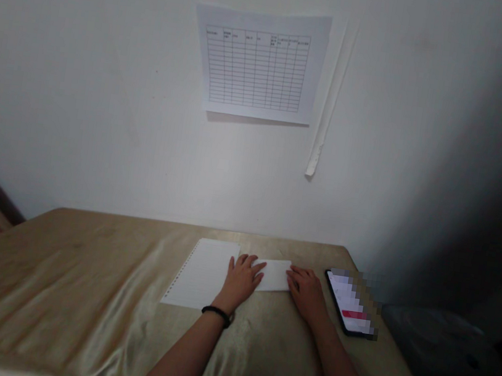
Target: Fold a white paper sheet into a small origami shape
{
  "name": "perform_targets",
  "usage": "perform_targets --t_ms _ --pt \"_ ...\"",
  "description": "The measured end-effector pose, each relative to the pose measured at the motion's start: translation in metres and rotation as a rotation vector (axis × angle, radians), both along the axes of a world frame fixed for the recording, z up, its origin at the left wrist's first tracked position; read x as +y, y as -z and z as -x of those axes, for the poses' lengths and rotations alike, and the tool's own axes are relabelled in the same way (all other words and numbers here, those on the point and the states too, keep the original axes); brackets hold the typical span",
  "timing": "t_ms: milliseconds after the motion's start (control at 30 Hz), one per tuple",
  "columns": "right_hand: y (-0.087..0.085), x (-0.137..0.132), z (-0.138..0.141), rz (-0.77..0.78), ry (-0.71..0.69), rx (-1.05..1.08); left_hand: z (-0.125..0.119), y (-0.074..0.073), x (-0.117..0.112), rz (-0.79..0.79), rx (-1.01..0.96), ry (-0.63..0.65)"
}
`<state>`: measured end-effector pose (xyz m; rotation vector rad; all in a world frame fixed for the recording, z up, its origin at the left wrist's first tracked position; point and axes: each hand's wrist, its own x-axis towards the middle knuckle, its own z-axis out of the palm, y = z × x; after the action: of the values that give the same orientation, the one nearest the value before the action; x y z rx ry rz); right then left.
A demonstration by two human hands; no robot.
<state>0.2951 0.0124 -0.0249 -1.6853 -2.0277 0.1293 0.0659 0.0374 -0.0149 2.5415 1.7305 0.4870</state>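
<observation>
A small folded white sheet of paper (275, 275) lies on the beige satin-covered table (78, 288). My left hand (242, 280) lies flat on its left end, fingers spread, with a black band on the wrist. On the sheet's right end rests my right hand (306, 290), fingers stretched out and pressing down. To the left of my left hand lies a larger white loose-leaf sheet (201, 273) with punched holes along its left edge.
A smartphone (349, 303) with a lit screen lies at the table's right edge. On the wall behind hangs a printed table sheet (259, 64), with a white strip (331, 100) beside it. A dark object (439, 345) sits at the right.
</observation>
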Motion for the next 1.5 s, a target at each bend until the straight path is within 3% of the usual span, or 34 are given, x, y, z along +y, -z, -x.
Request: perform_targets --t_ms 1267,1500 --pt "0.005 0.003 0.008 0.016 0.065 -0.073 -0.009 -0.006 -0.015 0.041 0.03 -0.105" --pt "0.006 0.003 0.014 0.013 -0.141 -0.092 -0.009 -0.005 -0.017 0.038 0.023 -0.129"
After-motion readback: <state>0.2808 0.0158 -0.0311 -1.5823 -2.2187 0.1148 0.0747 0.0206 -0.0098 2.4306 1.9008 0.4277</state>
